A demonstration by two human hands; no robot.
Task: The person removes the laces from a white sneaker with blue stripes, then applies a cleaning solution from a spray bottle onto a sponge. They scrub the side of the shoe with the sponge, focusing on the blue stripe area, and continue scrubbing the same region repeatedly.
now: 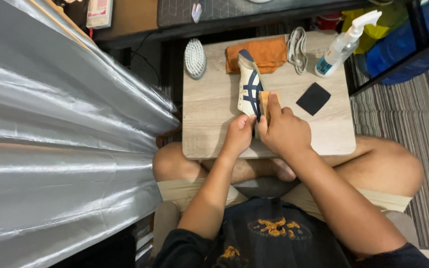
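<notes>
Between both grips (261, 126), shoe (249, 87) extends forward.

The person wears a black T-shirt (269, 238) with an orange-yellow print on the chest; khaki shorts (194, 191) below. Forearms and legs are bare.

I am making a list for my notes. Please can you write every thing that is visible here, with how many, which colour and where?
shoe: 1, cream with navy stripes, on its side at table middle, held by both hands
small block: 1, tan, under right fingers against the shoe
brush: 1, white bristles, table back left
cloth: 1, orange, table back, behind shoe
laces: 1 bundle, grey-white, beside cloth
pump bottle: 1, clear with white pump, table back right
square pad: 1, black, table right
table: 1, light wood, low, over crossed legs
curtain: 1, silver, left
left hand: grips shoe heel
right hand: presses block
</notes>
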